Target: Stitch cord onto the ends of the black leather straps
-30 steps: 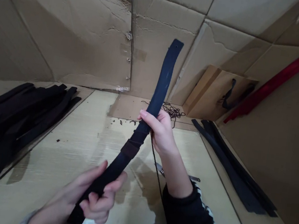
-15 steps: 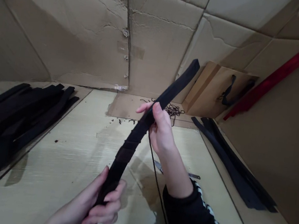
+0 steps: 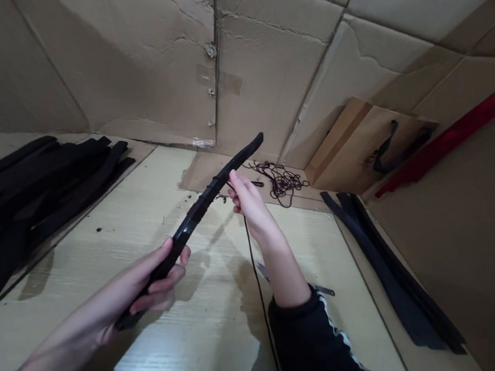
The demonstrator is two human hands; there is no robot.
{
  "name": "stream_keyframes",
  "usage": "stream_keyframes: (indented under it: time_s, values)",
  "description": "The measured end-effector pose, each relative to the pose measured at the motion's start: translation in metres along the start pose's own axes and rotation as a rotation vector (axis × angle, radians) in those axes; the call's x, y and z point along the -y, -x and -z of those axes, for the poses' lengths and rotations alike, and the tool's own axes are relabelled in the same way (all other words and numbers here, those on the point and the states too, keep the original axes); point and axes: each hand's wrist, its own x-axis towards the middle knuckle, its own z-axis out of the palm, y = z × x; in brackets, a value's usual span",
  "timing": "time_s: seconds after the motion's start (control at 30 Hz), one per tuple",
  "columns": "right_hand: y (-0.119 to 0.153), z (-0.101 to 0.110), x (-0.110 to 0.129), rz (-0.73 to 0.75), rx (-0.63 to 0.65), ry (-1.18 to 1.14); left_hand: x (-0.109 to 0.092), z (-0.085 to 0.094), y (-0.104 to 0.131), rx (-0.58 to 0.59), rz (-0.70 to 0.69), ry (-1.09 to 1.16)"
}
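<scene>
My left hand (image 3: pixel 156 286) is closed round the lower end of a long, slightly curved black strip (image 3: pixel 184 229), raised at a slant above the table. Several turns of thin dark cord (image 3: pixel 213 187) are wound about the strip's upper middle. Close beside these turns, my right hand (image 3: pixel 249 204) pinches the thin black cord (image 3: pixel 257 279), whose free length runs down to the table's near edge. Under my right forearm lies a metal tool (image 3: pixel 325 290), mostly hidden; its kind cannot be made out.
Piled black strips (image 3: pixel 60 185) lie at left, and a few more (image 3: pixel 382 270) at right. Tangled dark cord (image 3: pixel 282 181) rests on a cardboard piece (image 3: pixel 206 174) at the back. A brown paper bag (image 3: pixel 354 139) leans against the cardboard wall (image 3: pixel 266 78).
The strip has come down and turned, its upper end moving left. My right hand has gone from gripping the strip to pinching the cord beside it. My left hand keeps its hold.
</scene>
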Motion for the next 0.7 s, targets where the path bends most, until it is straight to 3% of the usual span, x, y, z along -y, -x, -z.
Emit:
stream_keyframes:
  time_s: [0.13,0.27,0.37,0.43,0.5,0.57,0.6,0.7]
  values:
    - [-0.008,0.001,-0.018,0.090,-0.079,0.117,-0.010,0.006,0.002,-0.099,0.013,-0.124]
    - [-0.009,0.014,-0.028,0.209,-0.174,0.245,-0.017,0.022,0.004,-0.119,-0.029,-0.194]
    - [0.004,0.021,-0.022,0.269,-0.183,0.327,-0.019,0.033,0.005,-0.119,-0.053,-0.221]
    - [0.022,0.019,-0.013,0.279,-0.119,0.371,-0.018,0.034,0.006,-0.103,-0.052,-0.220]
    - [0.044,0.014,-0.003,0.168,0.062,0.303,-0.015,0.028,0.009,-0.085,-0.047,-0.223]
    - [0.064,0.006,0.003,-0.075,0.299,0.171,-0.008,0.018,0.010,-0.064,-0.037,-0.230]
    - [0.073,0.003,0.005,-0.188,0.351,0.140,-0.004,0.011,0.009,-0.048,-0.035,-0.231]
    - [0.088,-0.006,0.004,-0.406,0.344,0.116,0.014,-0.011,0.004,0.008,-0.034,-0.232]
